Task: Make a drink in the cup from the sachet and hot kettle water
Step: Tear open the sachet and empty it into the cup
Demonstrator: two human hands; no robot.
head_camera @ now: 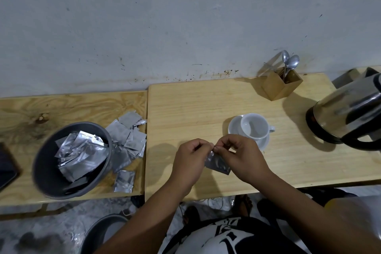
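Observation:
A silver foil sachet (219,163) hangs between my two hands over the front of the light wooden table (185,105). My left hand (190,159) and my right hand (241,156) both pinch its top edge, fingertips almost touching. Just behind my right hand, an empty white cup (254,128) stands on a white saucer (235,128), its handle pointing right. The steel kettle (348,113) with a black handle sits at the table's right edge.
A wooden box (280,86) holding spoons stands at the back near the wall. On the left table, a grey bin (70,159) holds several foil sachets, with more loose sachets (129,136) beside it. A dark flat object (7,169) lies at the far left.

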